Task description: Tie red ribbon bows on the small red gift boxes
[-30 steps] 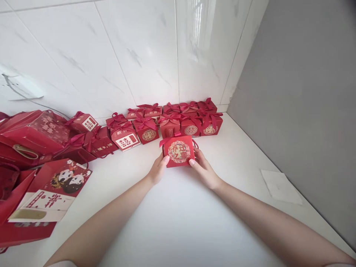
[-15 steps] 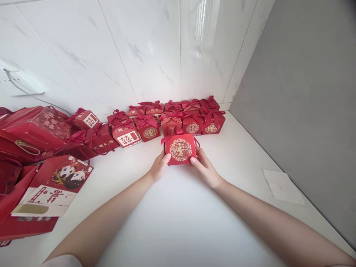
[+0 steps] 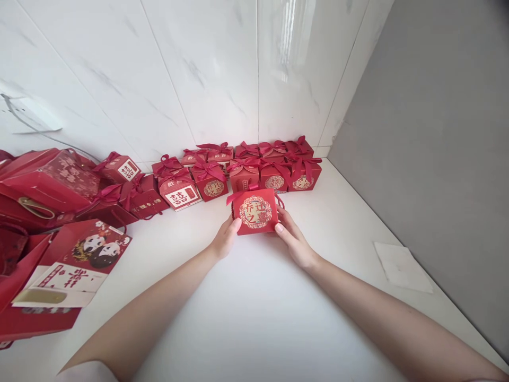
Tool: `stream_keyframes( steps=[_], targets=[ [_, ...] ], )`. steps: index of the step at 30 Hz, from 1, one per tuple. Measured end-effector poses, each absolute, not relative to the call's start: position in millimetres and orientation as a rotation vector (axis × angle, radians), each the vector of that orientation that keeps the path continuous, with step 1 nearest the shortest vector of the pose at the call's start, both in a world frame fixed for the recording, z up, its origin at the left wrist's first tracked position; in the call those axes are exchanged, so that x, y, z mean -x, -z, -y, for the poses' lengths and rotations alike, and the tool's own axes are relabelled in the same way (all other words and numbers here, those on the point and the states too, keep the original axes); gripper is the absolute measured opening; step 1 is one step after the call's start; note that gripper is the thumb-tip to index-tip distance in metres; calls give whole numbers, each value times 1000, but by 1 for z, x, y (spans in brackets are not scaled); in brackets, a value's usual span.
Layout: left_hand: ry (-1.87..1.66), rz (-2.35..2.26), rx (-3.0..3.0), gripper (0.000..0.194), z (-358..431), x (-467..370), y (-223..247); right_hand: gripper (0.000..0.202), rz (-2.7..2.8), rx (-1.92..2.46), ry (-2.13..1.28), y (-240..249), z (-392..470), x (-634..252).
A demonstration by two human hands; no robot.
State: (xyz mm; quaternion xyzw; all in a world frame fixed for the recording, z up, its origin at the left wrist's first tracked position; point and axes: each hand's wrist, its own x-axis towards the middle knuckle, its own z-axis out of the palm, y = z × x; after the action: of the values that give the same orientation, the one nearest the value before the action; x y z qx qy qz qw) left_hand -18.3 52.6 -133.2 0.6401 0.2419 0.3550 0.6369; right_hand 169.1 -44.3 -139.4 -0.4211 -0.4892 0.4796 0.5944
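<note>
A white tiled wall (image 3: 207, 69) stands behind the white tabletop (image 3: 254, 313). Larger red cartons (image 3: 34, 185) crowd the left side; smaller ribbon-tied boxes (image 3: 214, 189) line the back. Just in front of these, the left hand (image 3: 226, 236) and right hand (image 3: 295, 239) hold a gold-patterned red box (image 3: 256, 212) between them, fingers gripping its opposite sides, beneath its red ribbon (image 3: 253, 187).

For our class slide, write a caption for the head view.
The left hand and right hand hold a red box before ribbon-tied boxes near a tiled wall.
</note>
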Motion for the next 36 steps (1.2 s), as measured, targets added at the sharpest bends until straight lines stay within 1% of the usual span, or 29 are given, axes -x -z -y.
stream_keyframes(
  steps=[6,11,15,16,19,22,24,26,27,31,36],
  targets=[
    [-830,-606,-1369,78,-55,19,136,65,1146,965,-1122,140,44,-170],
    [-797,-637,-1420,74,-57,21,138,65,1134,996,-1096,141,45,-168],
    [-828,-735,-1419,66,-57,18,137,74,1102,1072,-940,137,47,-162],
    [-864,-767,-1404,66,-56,17,136,78,1096,1101,-890,137,47,-161],
    [-955,-816,-1348,74,-55,15,133,83,1158,1164,-801,140,46,-158],
    [-908,-697,-1383,73,-54,16,130,73,1296,1218,-751,144,47,-157],
    [-855,-580,-1490,79,-53,17,129,63,1377,1242,-686,145,49,-158],
    [-819,-544,-1590,85,-54,19,129,61,1435,1221,-632,144,51,-158],
    [-819,-569,-1612,83,-55,20,130,63,1455,1203,-623,143,52,-159],
    [-862,-662,-1550,64,-62,22,136,70,1474,1153,-690,137,54,-161],
    [-787,-548,-1326,60,-65,24,139,72,1378,1110,-816,134,53,-162]
  ],
)
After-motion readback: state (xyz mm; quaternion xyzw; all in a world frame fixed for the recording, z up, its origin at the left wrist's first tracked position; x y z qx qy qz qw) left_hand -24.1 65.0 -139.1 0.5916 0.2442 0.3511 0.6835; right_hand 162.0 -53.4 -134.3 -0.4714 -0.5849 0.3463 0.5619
